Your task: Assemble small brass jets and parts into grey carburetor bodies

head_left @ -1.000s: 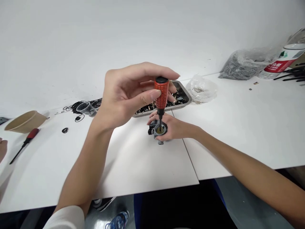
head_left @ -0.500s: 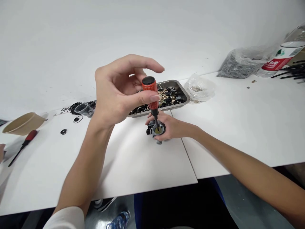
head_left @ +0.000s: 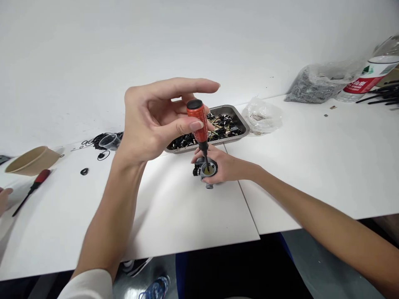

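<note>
My left hand (head_left: 156, 120) has its thumb and some fingers around the red handle of a screwdriver (head_left: 197, 124), while its index finger stretches out above the black cap. The screwdriver stands nearly upright, its dark shaft reaching down into the round bore of a small grey metal carburetor (head_left: 209, 185). A brass-coloured disc (head_left: 208, 170) shows inside that bore, and the tip meets it. Wrapped around the carburetor's right and far sides, my right hand (head_left: 221, 166) holds it on the white table (head_left: 181, 216). Some fingers of the right hand are hidden behind the part.
Behind my hands a metal tray (head_left: 246, 126) holds black parts and brass-coloured pins. Right of it lie plastic bags (head_left: 262, 116) and a bottle (head_left: 368, 79). At left are another screwdriver (head_left: 39, 178), a paper bowl (head_left: 31, 162), a clear cup (head_left: 109, 141), black rings and another person's hand (head_left: 3, 199).
My left index finger has straightened and the other fingers have shifted around the screwdriver handle. The tip stays in the bore. My right hand keeps its hold on the carburetor.
</note>
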Demonstrator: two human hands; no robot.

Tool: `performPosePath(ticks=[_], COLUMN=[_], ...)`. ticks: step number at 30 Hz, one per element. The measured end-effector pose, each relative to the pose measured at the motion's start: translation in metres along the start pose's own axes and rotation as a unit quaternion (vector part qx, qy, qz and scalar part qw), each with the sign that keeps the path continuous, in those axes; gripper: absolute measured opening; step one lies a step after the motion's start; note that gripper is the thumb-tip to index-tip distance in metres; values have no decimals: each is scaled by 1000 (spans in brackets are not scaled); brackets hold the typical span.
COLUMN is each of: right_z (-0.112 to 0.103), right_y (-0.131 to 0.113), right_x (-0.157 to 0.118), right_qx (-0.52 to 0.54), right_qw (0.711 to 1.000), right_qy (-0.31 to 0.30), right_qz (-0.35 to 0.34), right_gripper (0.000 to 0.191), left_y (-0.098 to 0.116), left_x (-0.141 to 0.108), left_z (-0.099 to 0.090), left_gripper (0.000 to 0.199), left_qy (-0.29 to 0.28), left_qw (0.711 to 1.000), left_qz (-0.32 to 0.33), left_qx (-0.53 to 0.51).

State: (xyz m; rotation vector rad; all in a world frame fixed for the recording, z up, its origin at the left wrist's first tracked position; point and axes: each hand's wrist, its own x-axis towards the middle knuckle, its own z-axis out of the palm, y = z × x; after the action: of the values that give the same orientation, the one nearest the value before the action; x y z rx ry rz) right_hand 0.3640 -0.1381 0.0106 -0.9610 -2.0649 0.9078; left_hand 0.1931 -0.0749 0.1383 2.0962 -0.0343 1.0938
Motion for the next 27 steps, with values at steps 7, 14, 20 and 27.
performPosePath(ticks=[7,14,20,27], right_z=[0,0,-1,-1], right_y=[1,-3,-5,-2], right_x=[-1,-1,-2,-2], right_qx=[-9,-9,-10,-15], right_qw=[1000,1000,1000,1000], right_qy=[5,10,2,2], right_qz=[-6,-8,11,1], right_gripper=[48,47,47,47], left_y=[10,11,16,4], left_x=[1,2,0,-1], left_z=[-1,-1,12,13], left_gripper=[37,34,29,38], left_qy=[-33,-126,-33,57], left_qw=[999,992,999,995], left_qz=[-10,21,27,-74], left_qx=[-20,-19,26,29])
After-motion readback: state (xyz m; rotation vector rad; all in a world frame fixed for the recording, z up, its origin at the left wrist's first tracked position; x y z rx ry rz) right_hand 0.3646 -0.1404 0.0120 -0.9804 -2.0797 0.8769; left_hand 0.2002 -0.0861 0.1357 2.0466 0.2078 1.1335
